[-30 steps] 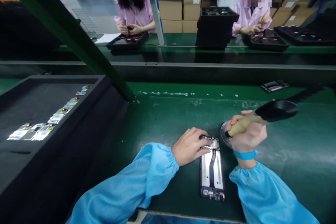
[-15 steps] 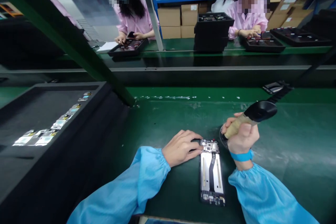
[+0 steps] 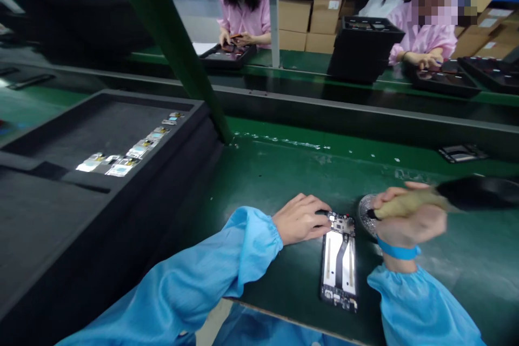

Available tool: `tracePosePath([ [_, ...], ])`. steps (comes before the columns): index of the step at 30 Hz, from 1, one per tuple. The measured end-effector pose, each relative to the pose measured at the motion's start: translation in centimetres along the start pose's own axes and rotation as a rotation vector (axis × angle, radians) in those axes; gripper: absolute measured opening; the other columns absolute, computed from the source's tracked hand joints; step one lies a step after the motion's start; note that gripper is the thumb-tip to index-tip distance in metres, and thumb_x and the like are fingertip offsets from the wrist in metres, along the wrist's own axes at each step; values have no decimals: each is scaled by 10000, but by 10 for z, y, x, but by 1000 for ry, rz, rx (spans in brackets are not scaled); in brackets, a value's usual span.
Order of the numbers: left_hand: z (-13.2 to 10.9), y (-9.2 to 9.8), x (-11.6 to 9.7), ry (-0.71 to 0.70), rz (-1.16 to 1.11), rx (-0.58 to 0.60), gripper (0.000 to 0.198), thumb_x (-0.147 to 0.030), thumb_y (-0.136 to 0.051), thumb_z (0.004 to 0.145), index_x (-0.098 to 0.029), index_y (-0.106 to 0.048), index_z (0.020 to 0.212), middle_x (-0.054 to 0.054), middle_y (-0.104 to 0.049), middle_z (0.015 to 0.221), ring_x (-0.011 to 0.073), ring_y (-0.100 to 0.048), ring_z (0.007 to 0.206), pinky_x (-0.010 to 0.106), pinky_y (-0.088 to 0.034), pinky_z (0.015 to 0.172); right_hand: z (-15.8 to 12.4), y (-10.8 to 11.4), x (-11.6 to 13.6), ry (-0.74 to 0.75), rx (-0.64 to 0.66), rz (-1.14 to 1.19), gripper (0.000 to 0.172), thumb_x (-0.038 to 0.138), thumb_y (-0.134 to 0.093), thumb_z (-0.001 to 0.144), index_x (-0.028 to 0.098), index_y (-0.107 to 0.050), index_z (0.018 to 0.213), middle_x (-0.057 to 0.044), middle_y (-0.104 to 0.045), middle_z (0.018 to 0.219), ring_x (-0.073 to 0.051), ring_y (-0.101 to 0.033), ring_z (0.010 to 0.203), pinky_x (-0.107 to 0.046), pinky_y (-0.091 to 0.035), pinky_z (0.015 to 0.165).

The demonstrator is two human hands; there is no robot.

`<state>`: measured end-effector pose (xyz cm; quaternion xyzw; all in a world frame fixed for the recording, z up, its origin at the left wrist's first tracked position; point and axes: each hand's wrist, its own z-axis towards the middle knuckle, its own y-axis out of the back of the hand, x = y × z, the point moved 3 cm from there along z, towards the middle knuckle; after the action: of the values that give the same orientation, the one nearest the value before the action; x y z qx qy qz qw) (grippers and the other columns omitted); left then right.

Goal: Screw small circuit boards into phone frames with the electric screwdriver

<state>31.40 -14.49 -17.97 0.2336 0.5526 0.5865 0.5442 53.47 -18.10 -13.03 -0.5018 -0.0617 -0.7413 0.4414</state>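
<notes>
An opened phone frame [image 3: 339, 262] lies flat on the green bench mat [image 3: 275, 184], its circuit board end pointing away from me. My left hand [image 3: 302, 219] rests palm down on the mat, its fingertips touching the frame's top left corner. My right hand [image 3: 409, 221] is closed around the tan grip of an electric screwdriver [image 3: 441, 200], whose black body points right and looks blurred. The tool's tip sits over a small round dish [image 3: 366, 211] just right of the frame's top end.
A large black foam tray [image 3: 121, 119] with a row of small parts [image 3: 130, 154] stands on the left. A green post [image 3: 182, 59] rises behind it. A dark conveyor runs across the back; beyond it two people in pink handle black trays. A small part [image 3: 462, 153] lies far right.
The view has swung left and tilted. My right hand has tipped the screwdriver flatter, its body now pointing right. My left hand stays at the frame's top corner.
</notes>
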Motion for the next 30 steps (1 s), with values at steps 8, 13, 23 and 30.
tracePosePath([
  [8, 6, 1, 4, 150, -210, -3, 217, -325, -596, 1166, -259, -786, 1246, 52, -787, 1368, 208, -718, 1242, 357, -523, 1050, -34, -39, 5, -86, 212, 58, 558, 788, -639, 939, 246, -651, 1072, 31, -612, 623, -191, -552, 390, -328, -471, 380],
  [13, 8, 1, 10, 288, -291, -51, 260, -150, -511, 1136, -213, -708, 1294, 51, -807, 1273, 210, -728, 1192, 346, -552, 1094, -38, -40, -2, -84, 218, 39, 575, 789, -664, 937, 228, -651, 1068, 33, -624, 619, -183, -562, 395, -310, -478, 386],
  [23, 8, 4, 5, 253, -254, -4, 315, -104, -496, 1095, -217, -695, 1312, 66, -798, 1269, 236, -722, 1191, 379, -553, 1077, -47, -43, -4, -66, 231, 31, 520, 779, -689, 916, 274, -690, 1038, 30, -617, 619, -202, -534, 388, -337, -445, 391],
  [30, 7, 4, 5, 250, -256, 4, 343, -92, -486, 1082, -226, -692, 1321, 66, -795, 1279, 237, -718, 1203, 392, -556, 1064, -44, -41, -1, -75, 224, 49, 561, 796, -632, 944, 257, -669, 1095, 36, -617, 633, -194, -540, 400, -335, -468, 390],
])
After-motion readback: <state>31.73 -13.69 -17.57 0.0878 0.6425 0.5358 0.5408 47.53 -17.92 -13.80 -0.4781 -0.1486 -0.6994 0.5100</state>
